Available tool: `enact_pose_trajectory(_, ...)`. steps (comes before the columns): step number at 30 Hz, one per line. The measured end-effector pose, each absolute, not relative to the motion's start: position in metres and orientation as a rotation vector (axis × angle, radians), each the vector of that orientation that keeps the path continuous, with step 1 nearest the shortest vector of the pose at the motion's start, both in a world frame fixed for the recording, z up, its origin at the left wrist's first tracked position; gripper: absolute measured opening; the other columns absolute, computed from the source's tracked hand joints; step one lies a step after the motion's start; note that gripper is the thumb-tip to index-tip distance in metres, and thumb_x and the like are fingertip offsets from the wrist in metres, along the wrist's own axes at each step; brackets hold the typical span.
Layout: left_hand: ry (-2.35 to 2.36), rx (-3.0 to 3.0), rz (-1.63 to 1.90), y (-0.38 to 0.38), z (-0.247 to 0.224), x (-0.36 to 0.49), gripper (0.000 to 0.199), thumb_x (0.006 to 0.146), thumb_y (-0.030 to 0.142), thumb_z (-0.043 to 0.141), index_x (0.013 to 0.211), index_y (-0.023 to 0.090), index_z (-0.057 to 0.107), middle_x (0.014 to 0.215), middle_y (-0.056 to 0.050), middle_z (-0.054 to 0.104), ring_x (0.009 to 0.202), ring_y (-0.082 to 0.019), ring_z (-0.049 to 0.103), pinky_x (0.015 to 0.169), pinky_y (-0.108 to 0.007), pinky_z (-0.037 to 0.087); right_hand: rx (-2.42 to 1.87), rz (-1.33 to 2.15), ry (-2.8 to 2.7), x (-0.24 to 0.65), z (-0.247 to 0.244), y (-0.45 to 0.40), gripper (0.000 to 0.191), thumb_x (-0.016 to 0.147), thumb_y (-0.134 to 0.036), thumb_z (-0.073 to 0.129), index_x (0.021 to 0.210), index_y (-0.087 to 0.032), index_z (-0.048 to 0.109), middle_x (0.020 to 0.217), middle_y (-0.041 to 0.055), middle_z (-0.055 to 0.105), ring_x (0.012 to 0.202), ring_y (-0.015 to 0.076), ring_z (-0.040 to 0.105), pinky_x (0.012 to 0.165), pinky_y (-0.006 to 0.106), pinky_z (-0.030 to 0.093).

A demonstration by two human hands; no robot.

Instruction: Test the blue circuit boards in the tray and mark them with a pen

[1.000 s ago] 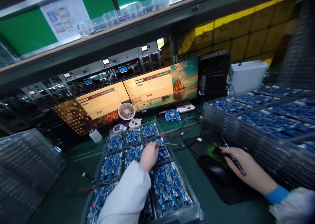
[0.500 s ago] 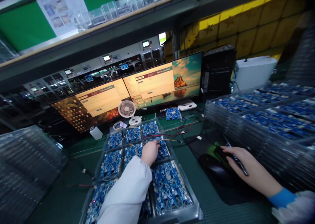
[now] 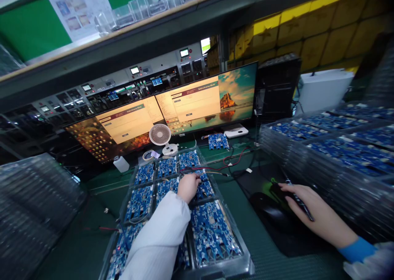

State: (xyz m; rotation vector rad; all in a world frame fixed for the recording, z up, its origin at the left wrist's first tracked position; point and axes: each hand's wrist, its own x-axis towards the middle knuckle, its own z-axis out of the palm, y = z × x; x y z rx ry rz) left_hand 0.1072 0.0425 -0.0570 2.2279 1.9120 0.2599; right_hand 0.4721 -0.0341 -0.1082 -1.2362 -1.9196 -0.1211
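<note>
Green bench (image 3: 269, 267), blue circuit boards (image 3: 214, 230), and both our hands busy

Above our bench runs a shelf (image 3: 123, 50), and beyond the tray (image 3: 246, 264) in front of us stand two lit screens (image 3: 198, 97). The circuit boards lie in that tray's compartments. Our left hand (image 3: 188, 187) reaches over the tray, towards its far right part, with the fingertips drawn together at the end of a thin yellowish wire (image 3: 214, 173); we cannot tell whether they pinch the wire or something beneath it. The wire runs out past the tray's right edge. Our right hand (image 3: 317, 210) is well to the right of the tray, above a black mouse pad (image 3: 291, 243), its fingers closed about a dark pen (image 3: 303, 206) that slants across the hand. A black mouse (image 3: 267, 208) sits between that hand and the tray. Near the tray's far edge we have a small fan (image 3: 160, 135) and a roll of tape (image 3: 148, 155), with a white bottle (image 3: 121, 164) off its far left corner. Past its far right corner lies a loose board (image 3: 218, 141). To the right of the tray rises a filled stack (image 3: 286, 146) of clear trays, and to its left another stack (image 3: 40, 214)
</note>
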Motion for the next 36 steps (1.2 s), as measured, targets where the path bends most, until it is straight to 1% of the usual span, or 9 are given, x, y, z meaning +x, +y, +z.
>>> enact_pose_trajectory(7,1.905,2.244,0.235,0.041,-0.058,0.106,0.022,0.088,0.03,0.049,0.096,0.023,0.068,0.1,-0.005,0.073,0.095,-0.019,0.067,0.083,-0.026,0.048,-1.204,-0.178,-1.96,0.472,-0.107,-0.034,0.023,0.088,-0.033,0.047,0.106,-0.023,0.056,0.101,0.0082,0.065,0.094,0.0236,0.064,0.078,0.04,0.057)
enact_pose_trajectory(14,1.852,2.281,0.243,0.039,-0.062,0.107,0.021,0.088,0.027,0.049,0.092,0.019,0.068,0.103,-0.006,0.068,0.098,-0.016,0.063,0.092,-0.024,0.044,-1.2,-0.165,-1.961,0.474,-0.109,-0.034,0.023,0.088,-0.032,0.048,0.107,-0.022,0.056,0.103,0.0083,0.065,0.095,0.0238,0.063,0.08,0.04,0.056)
enact_pose_trajectory(19,1.85,2.271,0.27,0.034,-0.063,0.109,0.023,0.089,0.025,0.047,0.094,0.017,0.067,0.103,-0.008,0.067,0.099,-0.018,0.063,0.093,-0.026,0.044,-1.203,-0.177,-1.939,0.474,-0.107,-0.035,0.023,0.087,-0.033,0.048,0.105,-0.022,0.057,0.101,0.0088,0.066,0.093,0.0234,0.064,0.078,0.039,0.057)
enact_pose_trajectory(23,1.872,2.245,0.293,0.032,-0.061,0.11,0.023,0.088,0.024,0.047,0.093,0.016,0.068,0.101,-0.009,0.067,0.099,-0.018,0.063,0.093,-0.026,0.044,-1.226,-0.177,-1.912,0.477,-0.111,-0.031,0.024,0.086,-0.035,0.048,0.102,-0.021,0.06,0.1,0.0098,0.067,0.093,0.0246,0.065,0.078,0.041,0.057)
enact_pose_trajectory(27,1.873,2.235,0.316,0.028,-0.052,0.107,0.025,0.087,0.023,0.047,0.102,0.016,0.067,0.108,-0.008,0.065,0.103,-0.017,0.061,0.096,-0.024,0.042,-1.265,-0.148,-1.869,0.481,-0.113,-0.027,0.026,0.083,-0.038,0.05,0.097,-0.021,0.063,0.098,0.01,0.069,0.091,0.0263,0.066,0.078,0.043,0.057)
enact_pose_trajectory(29,1.877,2.231,0.308,0.018,-0.042,0.104,0.027,0.085,0.023,0.048,0.104,0.015,0.066,0.111,-0.01,0.063,0.104,-0.019,0.06,0.097,-0.026,0.043,-1.283,-0.146,-1.855,0.483,-0.114,-0.026,0.026,0.082,-0.039,0.05,0.097,-0.022,0.063,0.096,0.0097,0.07,0.09,0.0269,0.066,0.076,0.043,0.057)
enact_pose_trajectory(32,1.842,2.237,0.249,-0.015,-0.021,0.098,0.028,0.083,0.027,0.051,0.103,0.014,0.066,0.109,-0.012,0.063,0.102,-0.023,0.06,0.096,-0.032,0.044,-1.296,-0.173,-1.833,0.485,-0.116,-0.024,0.027,0.082,-0.04,0.05,0.097,-0.022,0.063,0.095,0.0093,0.07,0.089,0.0273,0.067,0.073,0.043,0.058)
enact_pose_trajectory(34,1.801,2.233,0.249,-0.048,-0.012,0.092,0.03,0.083,0.03,0.05,0.106,0.018,0.064,0.11,-0.01,0.062,0.105,-0.024,0.057,0.098,-0.035,0.044,-1.293,-0.19,-1.828,0.486,-0.118,-0.022,0.027,0.082,-0.039,0.05,0.097,-0.022,0.063,0.094,0.0092,0.07,0.088,0.0271,0.067,0.072,0.042,0.059)
enact_pose_trajectory(36,1.796,2.225,0.312,-0.084,-0.013,0.086,0.03,0.084,0.03,0.048,0.108,0.023,0.064,0.113,-0.008,0.062,0.107,-0.023,0.056,0.101,-0.037,0.043,-1.294,-0.196,-1.821,0.487,-0.119,-0.021,0.028,0.082,-0.039,0.05,0.098,-0.021,0.063,0.094,0.0093,0.07,0.087,0.0269,0.067,0.072,0.042,0.059)
